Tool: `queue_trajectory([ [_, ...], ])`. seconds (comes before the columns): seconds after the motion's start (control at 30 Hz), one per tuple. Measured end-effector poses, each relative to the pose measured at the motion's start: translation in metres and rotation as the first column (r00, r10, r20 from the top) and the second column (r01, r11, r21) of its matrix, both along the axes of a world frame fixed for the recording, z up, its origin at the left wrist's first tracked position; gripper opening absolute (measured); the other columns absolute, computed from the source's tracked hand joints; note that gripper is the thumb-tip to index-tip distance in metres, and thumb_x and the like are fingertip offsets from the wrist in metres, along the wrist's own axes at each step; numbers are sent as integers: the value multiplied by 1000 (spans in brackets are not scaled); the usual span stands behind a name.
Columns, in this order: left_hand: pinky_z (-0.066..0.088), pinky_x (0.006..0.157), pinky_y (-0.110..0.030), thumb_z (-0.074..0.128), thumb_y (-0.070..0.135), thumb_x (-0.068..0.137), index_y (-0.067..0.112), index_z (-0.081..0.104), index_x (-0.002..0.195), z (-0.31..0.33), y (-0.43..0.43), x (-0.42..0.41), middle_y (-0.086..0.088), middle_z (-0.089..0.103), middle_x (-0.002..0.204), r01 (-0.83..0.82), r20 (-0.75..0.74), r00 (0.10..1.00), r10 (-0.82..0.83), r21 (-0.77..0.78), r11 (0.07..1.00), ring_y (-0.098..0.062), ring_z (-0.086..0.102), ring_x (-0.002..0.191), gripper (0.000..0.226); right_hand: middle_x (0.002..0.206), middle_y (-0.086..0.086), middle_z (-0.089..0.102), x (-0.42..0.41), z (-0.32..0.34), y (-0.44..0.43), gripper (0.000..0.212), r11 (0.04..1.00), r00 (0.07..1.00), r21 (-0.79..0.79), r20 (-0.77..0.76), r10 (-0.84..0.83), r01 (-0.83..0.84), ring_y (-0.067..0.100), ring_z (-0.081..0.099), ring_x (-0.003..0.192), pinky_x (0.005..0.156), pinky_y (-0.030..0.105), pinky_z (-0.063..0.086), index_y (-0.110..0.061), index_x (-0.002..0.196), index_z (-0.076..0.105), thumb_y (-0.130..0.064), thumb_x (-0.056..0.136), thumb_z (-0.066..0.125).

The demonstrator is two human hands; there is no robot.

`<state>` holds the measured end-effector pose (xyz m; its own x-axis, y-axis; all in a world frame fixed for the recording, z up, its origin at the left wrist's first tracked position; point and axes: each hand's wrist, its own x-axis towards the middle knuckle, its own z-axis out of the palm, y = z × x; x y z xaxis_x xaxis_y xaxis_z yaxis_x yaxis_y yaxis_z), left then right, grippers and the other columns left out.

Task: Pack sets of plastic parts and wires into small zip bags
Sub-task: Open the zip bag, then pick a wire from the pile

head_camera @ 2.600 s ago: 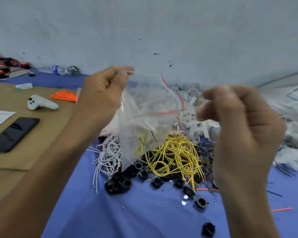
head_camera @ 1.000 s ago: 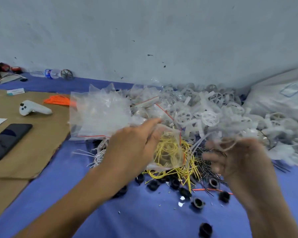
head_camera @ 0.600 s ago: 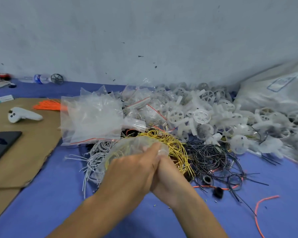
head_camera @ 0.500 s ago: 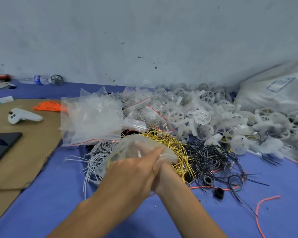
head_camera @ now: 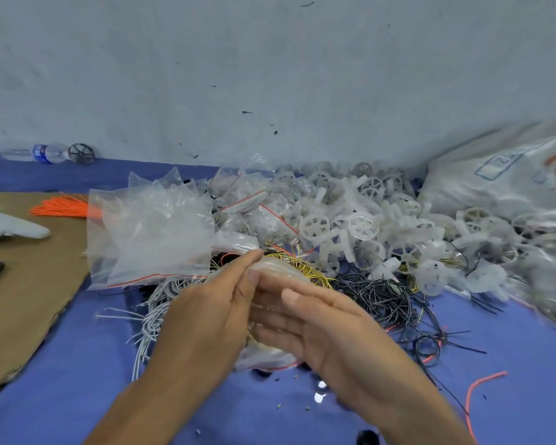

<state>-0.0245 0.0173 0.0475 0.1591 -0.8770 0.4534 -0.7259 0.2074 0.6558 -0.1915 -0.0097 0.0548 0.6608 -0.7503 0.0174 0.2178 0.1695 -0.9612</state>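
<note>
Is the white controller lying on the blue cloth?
No, the white controller rests on the brown cardboard, beside the cloth.

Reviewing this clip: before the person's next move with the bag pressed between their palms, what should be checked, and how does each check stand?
1. Small zip bag secured: ok, pressed flat between left hand and right hand.
2. Zip strip sealed: cannot tell, the hands mostly cover it.
3. Set inside complete: cannot tell.
4. Empty bags available: ok, piled just beyond the left hand.
5. Yellow wires, black wires and white plastic parts stocked: ok.
</note>
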Motion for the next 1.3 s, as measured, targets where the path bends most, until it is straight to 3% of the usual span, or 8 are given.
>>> queue_trajectory([
  [0.1, 45, 59, -30, 34, 60, 98, 46, 58, 129, 2, -7, 2, 11, 56, 57, -12, -25, 1000, 12, -16, 1000, -9, 54, 59, 41, 103, 6, 74, -45, 9, -18, 22, 918, 954, -373, -201, -223, 136, 20, 70, 91, 76, 30, 58, -23, 108, 74, -28, 91, 61],
  [0.23, 41, 55, -24, 32, 59, 93, 44, 58, 130, 2, -10, -6, 9, 54, 56, 27, -44, 999, -26, 25, 999, -10, 54, 57, 47, 111, 1, 68, -62, -5, -99, 17, 727, 613, -632, -470, -634, 268, 17, 65, 97, 86, 45, 56, -34, 108, 69, -34, 91, 64],
  [0.4, 32, 54, -19, 27, 61, 95, 44, 57, 132, -3, -10, -13, 31, 55, 62, 48, 7, 999, -48, 57, 997, 3, 53, 60, 51, 152, 18, 28, -45, -63, -195, 50, 765, 167, -643, -756, -633, -11, 38, 31, 137, 108, 47, 33, -34, 136, 51, -47, 88, 60],
  [0.57, 49, 69, -33, 19, 68, 93, 50, 51, 134, -7, -8, -12, 8, 67, 68, 56, 15, 998, -57, 89, 995, -8, 61, 66, 56, 136, 19, 43, -28, -96, -225, 41, 749, 109, -663, -743, -660, 7, 39, 40, 125, 100, 47, 41, -29, 127, 55, -48, 91, 56],
  [0.83, 41, 57, -21, 22, 65, 91, 50, 51, 135, -7, -9, -14, 12, 60, 60, 64, 7, 998, -65, 104, 993, -9, 58, 61, 55, 95, 19, 68, -53, -73, -221, 34, 619, 296, -722, -545, -784, 309, 36, 63, 84, 79, 51, 54, 1, 97, 66, -28, 99, 47],
  [1.07, 51, 76, -37, 22, 65, 97, 47, 55, 132, -6, -9, -22, 18, 70, 78, 53, 28, 998, -57, 115, 992, -10, 65, 78, 51, 109, 13, 66, -94, -9, -155, 33, 677, 664, -262, -153, -732, 687, 24, 65, 95, 85, 39, 51, -8, 106, 61, -33, 99, 40],
  [1.17, 51, 80, -38, 19, 63, 97, 45, 55, 132, -6, -11, -27, 12, 74, 97, 17, 118, 993, -31, 115, 993, -19, 67, 90, 53, 97, 8, 70, -116, 3, -106, 16, 816, 826, -129, 63, -560, 563, 20, 68, 89, 82, 37, 55, -8, 102, 65, -11, 91, 55],
  [1.3, 43, 63, -35, 12, 59, 95, 41, 59, 117, -8, -11, -33, 6, 68, 79, -48, 333, 943, 6, 120, 992, -23, 61, 77, 55, 85, 33, 42, -109, -17, -51, 51, 973, 891, 219, 453, -36, -73, 32, 66, 76, 67, 36, 57, 27, 112, 40, -5, 80, 64],
])
